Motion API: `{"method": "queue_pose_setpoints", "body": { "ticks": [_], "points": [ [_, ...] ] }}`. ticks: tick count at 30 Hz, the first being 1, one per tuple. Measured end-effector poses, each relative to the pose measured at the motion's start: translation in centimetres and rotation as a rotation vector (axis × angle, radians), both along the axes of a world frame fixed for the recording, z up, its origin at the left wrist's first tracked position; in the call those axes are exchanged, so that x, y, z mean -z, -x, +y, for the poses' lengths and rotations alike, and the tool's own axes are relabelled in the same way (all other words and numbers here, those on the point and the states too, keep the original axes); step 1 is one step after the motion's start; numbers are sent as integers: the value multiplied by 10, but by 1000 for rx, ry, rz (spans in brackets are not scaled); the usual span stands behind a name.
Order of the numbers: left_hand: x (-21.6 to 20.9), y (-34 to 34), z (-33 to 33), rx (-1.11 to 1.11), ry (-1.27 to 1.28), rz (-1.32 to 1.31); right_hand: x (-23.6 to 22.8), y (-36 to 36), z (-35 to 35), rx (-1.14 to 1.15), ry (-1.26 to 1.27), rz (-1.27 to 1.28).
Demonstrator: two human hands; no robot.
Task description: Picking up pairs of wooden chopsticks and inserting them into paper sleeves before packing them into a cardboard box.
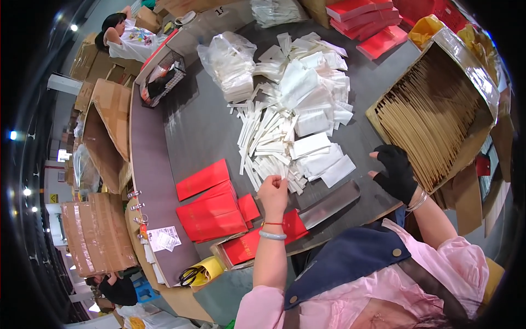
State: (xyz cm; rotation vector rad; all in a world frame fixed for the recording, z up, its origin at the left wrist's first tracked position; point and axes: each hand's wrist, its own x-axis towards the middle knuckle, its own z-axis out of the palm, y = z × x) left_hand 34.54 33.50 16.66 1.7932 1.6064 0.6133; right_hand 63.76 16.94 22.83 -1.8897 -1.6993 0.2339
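From where I stand, the bare left hand has its fingertips drawn together at the loose heap of narrow white paper strips, twelve o'clock from it; I can't tell whether it pinches one. The black-gloved right hand hangs half open, visibly gripping nothing, with a brown cardboard box of upright tan sheets at one o'clock. Flat red paper packets lie on the dark grey counter, eight o'clock from the left hand.

Narrow white strips — loose; heaped crisscross at many angles — on dark tabletop.
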Motion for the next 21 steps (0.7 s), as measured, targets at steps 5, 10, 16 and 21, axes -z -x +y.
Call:
{"method": "queue_pose_setpoints", "body": {
  "ticks": [5, 10, 16, 21],
  "points": [
    [-11, 32, -10, -71, 5, 10, -7, -27, -5, 83, -34, -3],
    [-51, 27, -38, -21, 21, 151, 12, -93, -42, 407, -138, -83],
    [-22, -45, -53, 350, -44, 86, 48, -176, -85, 589, 88, -277],
    [-5, -77, -49, 416, -246, 264, 40, -178, -78, 603, 188, -126]
  ]
}}
